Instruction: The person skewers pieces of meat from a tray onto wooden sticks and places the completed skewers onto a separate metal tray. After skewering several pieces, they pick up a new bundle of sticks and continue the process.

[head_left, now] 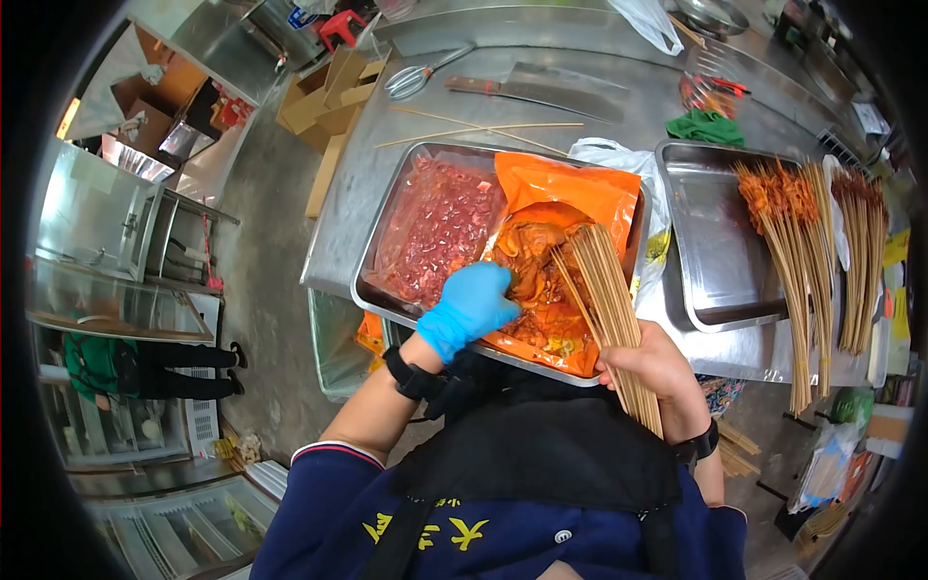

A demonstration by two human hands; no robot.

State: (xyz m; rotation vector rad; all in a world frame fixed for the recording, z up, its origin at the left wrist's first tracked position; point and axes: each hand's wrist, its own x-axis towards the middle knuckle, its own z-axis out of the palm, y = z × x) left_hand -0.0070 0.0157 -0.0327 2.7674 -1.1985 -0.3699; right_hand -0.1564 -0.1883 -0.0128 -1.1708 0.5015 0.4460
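Note:
My left hand (471, 307), in a blue glove, has its fingers curled into the marinated meat (537, 253) inside an opened orange bag (570, 174). Its fingertips are partly hidden by the glove and the meat. A thick bundle of bamboo skewers (607, 290) is gripped in my bare right hand (657, 372), the upper ends leaning over the bag. The bag sits in a metal tray (425, 148), beside a clear bag of red diced meat (440, 227).
To the right stands a second metal tray (715, 242) with loaded skewers (778, 198) across its edge. A cleaver (551, 92), scissors (411, 81) and loose skewers lie behind. Another person (121, 367) is by the glass cabinets at left.

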